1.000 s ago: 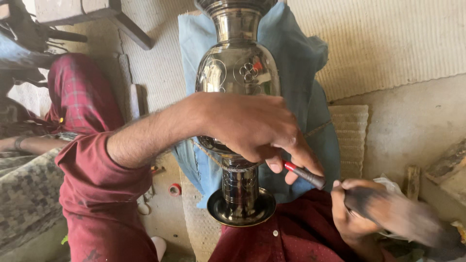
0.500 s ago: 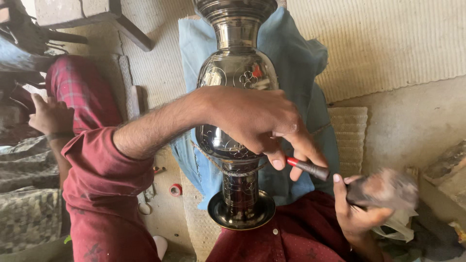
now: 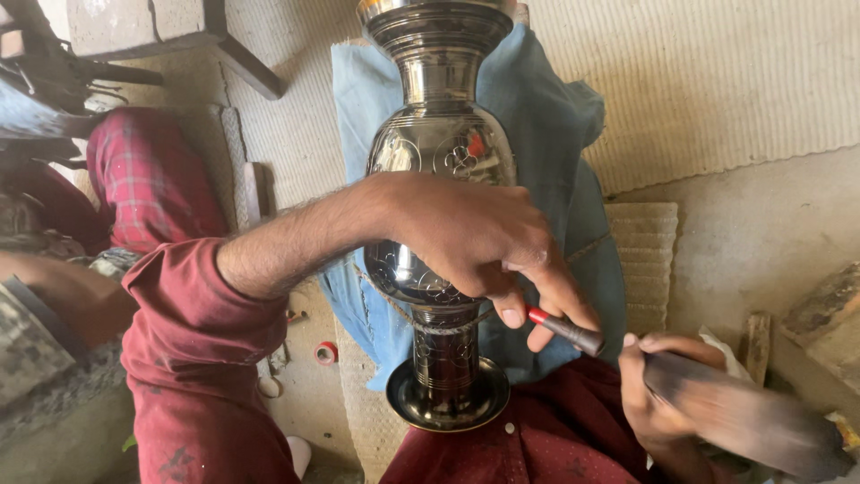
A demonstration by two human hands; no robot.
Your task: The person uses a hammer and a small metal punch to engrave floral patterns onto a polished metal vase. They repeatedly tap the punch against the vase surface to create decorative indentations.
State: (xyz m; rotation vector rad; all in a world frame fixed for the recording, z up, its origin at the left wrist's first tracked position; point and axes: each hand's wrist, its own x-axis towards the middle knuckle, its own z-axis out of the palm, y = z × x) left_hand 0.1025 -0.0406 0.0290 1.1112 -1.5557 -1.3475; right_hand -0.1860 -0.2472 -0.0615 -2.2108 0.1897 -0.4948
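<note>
A tall shiny engraved metal vase (image 3: 441, 152) lies on a blue cloth (image 3: 555, 116) with its round foot toward me. My left hand (image 3: 475, 242) rests across the vase's belly and pinches a thin chisel with a red band (image 3: 563, 328) against the metal. My right hand (image 3: 658, 390) grips a blurred dark mallet (image 3: 752, 417) just right of the chisel's end. Both sleeves are dark red.
A woven mat (image 3: 699, 81) covers the floor at the back right. Another person in red checked clothing (image 3: 148, 179) sits at the left. A small red ring (image 3: 326, 352) lies on the floor near the cloth. A wooden stool leg (image 3: 242, 58) stands top left.
The mallet in my right hand has swung, blurred in every frame. My left hand keeps the chisel on the vase. The person at the left has shifted an arm.
</note>
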